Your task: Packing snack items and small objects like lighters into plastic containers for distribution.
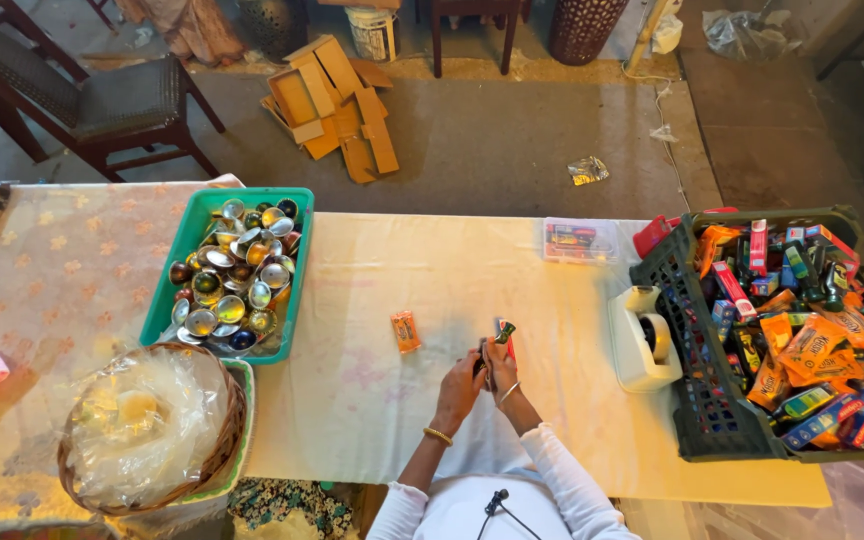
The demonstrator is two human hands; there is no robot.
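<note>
My left hand and my right hand meet over the cream tablecloth, close to my body. Together they hold a small toy with a dark green top and a red part; which hand bears it is hard to tell. A small orange packet lies on the cloth a little to the left of my hands. Both wrists wear bangles and white sleeves.
A green tray of shiny metallic half-shells stands at the left, with a wicker basket holding clear plastic in front of it. At the right are a white tape dispenser, a dark crate full of colourful small boxes and a clear plastic box.
</note>
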